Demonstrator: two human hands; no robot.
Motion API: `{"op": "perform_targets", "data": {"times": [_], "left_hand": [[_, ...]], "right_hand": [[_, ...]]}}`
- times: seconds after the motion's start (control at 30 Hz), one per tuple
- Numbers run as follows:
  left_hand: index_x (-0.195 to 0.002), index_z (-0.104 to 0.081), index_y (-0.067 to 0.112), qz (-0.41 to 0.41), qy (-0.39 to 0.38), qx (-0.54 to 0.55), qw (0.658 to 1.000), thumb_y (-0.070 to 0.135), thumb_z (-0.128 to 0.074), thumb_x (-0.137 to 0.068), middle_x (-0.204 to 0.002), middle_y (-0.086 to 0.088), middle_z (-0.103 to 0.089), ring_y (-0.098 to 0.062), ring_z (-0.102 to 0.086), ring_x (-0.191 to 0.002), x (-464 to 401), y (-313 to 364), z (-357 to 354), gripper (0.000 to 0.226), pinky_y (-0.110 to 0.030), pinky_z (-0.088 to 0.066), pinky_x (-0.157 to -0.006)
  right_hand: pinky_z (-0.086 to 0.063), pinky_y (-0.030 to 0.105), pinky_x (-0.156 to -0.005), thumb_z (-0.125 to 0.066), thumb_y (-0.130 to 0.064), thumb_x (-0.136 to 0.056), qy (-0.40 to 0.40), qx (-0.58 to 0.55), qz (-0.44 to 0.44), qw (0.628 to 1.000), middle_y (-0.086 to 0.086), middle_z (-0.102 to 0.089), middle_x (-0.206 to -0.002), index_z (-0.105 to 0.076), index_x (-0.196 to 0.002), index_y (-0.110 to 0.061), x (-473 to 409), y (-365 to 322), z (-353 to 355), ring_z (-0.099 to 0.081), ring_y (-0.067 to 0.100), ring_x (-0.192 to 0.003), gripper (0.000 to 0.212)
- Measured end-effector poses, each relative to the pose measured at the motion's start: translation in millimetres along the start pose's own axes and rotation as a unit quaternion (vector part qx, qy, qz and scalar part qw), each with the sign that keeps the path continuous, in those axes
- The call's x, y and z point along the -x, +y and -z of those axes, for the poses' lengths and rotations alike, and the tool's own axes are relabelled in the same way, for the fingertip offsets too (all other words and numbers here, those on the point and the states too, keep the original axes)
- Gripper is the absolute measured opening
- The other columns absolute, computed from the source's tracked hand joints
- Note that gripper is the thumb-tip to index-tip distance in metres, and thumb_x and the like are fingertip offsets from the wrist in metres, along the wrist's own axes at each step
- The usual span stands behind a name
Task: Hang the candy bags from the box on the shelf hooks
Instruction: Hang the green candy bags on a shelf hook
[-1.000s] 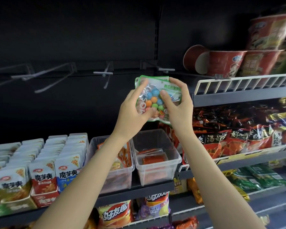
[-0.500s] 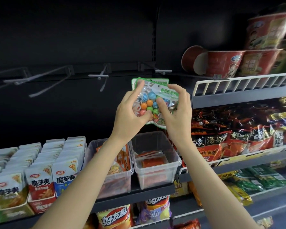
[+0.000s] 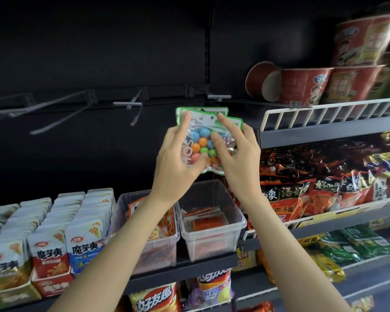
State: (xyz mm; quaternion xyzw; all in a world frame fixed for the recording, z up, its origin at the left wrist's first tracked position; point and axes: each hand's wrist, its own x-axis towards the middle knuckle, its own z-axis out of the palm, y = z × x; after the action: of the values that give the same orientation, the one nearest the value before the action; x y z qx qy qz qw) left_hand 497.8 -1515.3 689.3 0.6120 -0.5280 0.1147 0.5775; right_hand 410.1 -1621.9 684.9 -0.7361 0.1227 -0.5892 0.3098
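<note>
Candy bags (image 3: 204, 140) with green edges and coloured balls inside are held up in front of the dark back panel (image 3: 99, 52), just below the hook rail. 2 green top edges are seen, fanned slightly apart. The left hand (image 3: 178, 161) grips the bags from the left, fingers curled behind and thumb pressed on the lower front. The right hand (image 3: 236, 154) pinches them from the right, its thumb on the clear front and its forefinger raised to the green top edge.

Above the bags, a short hook (image 3: 218, 97) juts out from the rail, apart from the bags' top edge. Further left along the rail, another hook (image 3: 131, 104) and a long wire hook (image 3: 52, 110) are seen, all bare.

To the right, a white wire fence (image 3: 324, 113) edges a shelf carrying red noodle cups (image 3: 306, 86), just beside the right hand. Below that, red noodle packets (image 3: 320, 176) are stacked. Under the hands, 2 clear plastic bins (image 3: 212, 233) sit at the front edge of a dark shelf, with rows of snack pouches (image 3: 47, 235) toward its left end.
</note>
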Motion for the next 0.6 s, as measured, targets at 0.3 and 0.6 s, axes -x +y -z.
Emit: {"op": "perform_targets", "data": {"times": [0.3,0.6], "left_hand": [[-0.152,-0.02,0.019,0.041,-0.004,-0.076,0.996,0.01,-0.069,-0.087,-0.129,0.001,-0.043,-0.006,-0.055,-0.108,-27.4,-22.3,-5.3,0.082,-0.02,-0.051,-0.088],[-0.152,-0.014,0.034,0.092,-0.029,-0.142,0.985,0.004,-0.061,-0.088,-0.143,-0.009,-0.043,-0.023,-0.055,-0.12,-82.3,-70.7,-9.0,0.085,-0.036,-0.05,-0.096]], "right_hand": [[-0.036,0.024,-0.09,-0.053,-0.034,-0.098,-0.042,0.21,0.055,0.975,0.012,-0.02,-0.158,-0.053,-0.139,-0.018,0.3,8.9,-6.8,-0.032,0.026,-0.139,0.044],[-0.044,0.054,-0.097,-0.059,-0.017,-0.088,-0.13,0.273,0.095,0.948,0.018,-0.051,-0.14,-0.058,-0.129,-0.003,-38.4,56.0,-45.7,-0.045,0.041,-0.13,0.043]]}}
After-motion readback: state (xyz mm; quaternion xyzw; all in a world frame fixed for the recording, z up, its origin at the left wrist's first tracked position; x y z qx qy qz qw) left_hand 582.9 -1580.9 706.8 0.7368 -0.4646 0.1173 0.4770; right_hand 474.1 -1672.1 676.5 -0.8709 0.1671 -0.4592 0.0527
